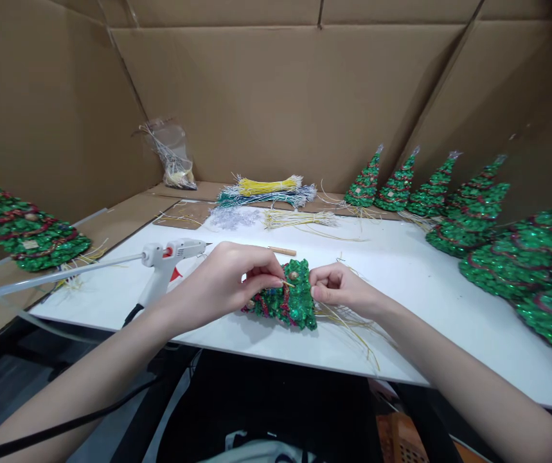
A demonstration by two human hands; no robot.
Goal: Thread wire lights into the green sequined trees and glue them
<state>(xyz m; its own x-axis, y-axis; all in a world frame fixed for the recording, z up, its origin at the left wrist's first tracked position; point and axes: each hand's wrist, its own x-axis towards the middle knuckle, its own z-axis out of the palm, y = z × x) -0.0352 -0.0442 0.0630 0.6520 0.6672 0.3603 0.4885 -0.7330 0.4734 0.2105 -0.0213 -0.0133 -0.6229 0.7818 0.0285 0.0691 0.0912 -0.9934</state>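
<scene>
A small green tinsel Christmas tree (302, 302) with red garland lies on its side on the white table, its base toward the right. My left hand (244, 273) is above the tree, thumb and forefinger pinched on a thin yellow wire (286, 283) whose tip shows against the tinsel. At the base edge, my right hand (336, 287) is closed with curled fingers; what lies between them is hidden. Loose yellow wires (353, 325) trail from the base below my right hand. Just behind the tree lies a short wooden stick (283, 251).
A white glue gun (164, 270) with a long glue stick stands at left. Finished trees line the right side (468, 218), and another tree (27, 225) leans at left. Bundled wires (268, 186) and a plastic bag (172, 154) are at the back, before cardboard walls (266, 96).
</scene>
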